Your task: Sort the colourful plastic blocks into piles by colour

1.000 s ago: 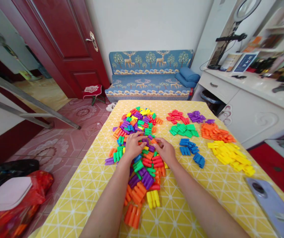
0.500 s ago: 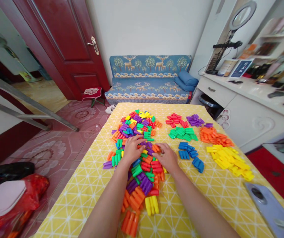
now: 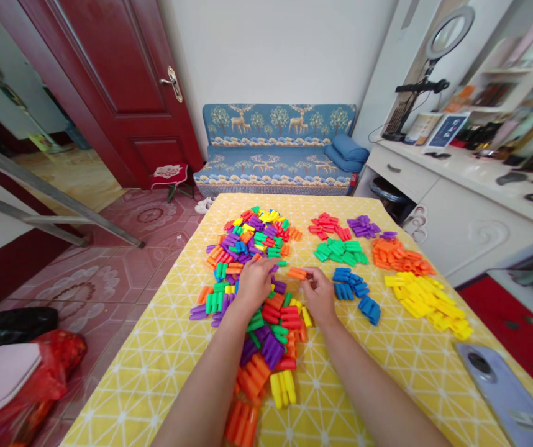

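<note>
My right hand (image 3: 321,297) pinches an orange plastic building block (image 3: 297,273) made of joined tubes, held just right of the mixed pile. My left hand (image 3: 255,284) rests over the middle of that pile, its index finger stretched to the right near a green block (image 3: 280,263); its other fingers are partly hidden. Purple blocks (image 3: 273,351), red blocks (image 3: 289,316) and a yellow block (image 3: 284,388) lie loosely around and between my forearms.
Sorted by colour on the right are red blocks (image 3: 326,225), purple blocks (image 3: 363,226), green blocks (image 3: 340,251), blue blocks (image 3: 350,284), orange blocks (image 3: 399,256) and yellow blocks (image 3: 427,301). A phone (image 3: 504,391) lies at the right edge of the yellow-covered table (image 3: 154,372).
My right hand has closed on an orange block and drawn it out of the pile. The left hand has shifted slightly, its fingers less spread. The view has turned slightly.
</note>
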Demonstrator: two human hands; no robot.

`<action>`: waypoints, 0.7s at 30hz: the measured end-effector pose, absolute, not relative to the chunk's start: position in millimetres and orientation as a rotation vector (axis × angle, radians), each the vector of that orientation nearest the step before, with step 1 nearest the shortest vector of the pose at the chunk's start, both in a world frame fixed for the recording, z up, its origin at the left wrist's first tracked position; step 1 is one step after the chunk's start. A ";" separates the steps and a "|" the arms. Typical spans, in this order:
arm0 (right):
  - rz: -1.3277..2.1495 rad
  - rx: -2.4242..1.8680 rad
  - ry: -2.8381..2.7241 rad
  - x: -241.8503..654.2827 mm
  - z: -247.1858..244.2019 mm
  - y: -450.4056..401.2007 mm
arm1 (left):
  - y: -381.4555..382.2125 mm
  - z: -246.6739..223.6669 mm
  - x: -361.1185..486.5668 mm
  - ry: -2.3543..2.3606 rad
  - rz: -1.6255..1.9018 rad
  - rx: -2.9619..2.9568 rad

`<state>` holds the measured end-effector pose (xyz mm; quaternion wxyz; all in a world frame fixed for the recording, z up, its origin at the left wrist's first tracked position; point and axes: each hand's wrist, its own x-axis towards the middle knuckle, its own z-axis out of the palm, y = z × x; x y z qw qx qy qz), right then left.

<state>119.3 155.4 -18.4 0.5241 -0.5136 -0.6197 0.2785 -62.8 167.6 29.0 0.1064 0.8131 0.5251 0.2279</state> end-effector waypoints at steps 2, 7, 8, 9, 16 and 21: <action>0.559 -1.266 -1.381 120.5 -21.2 157.4 | 171.9 29.2 -68.7 1.656 0.798 2.339; 0.305 -1.357 -1.477 125.0 -30.3 163.1 | 171.6 26.6 -77.6 1.797 0.909 2.339; 0.279 -1.371 -1.516 125.7 -31.1 163.4 | 170.2 24.9 -77.7 1.787 0.861 2.347; 0.255 -1.389 -1.541 126.2 -31.3 163.5 | 168.7 23.3 -77.4 1.769 0.800 2.354; 0.204 -1.546 -1.715 125.2 -23.1 158.9 | 164.4 20.4 -73.9 1.741 0.609 2.372; 0.238 -1.516 -1.763 123.8 -21.7 157.4 | 166.4 17.1 -75.4 1.738 0.674 2.343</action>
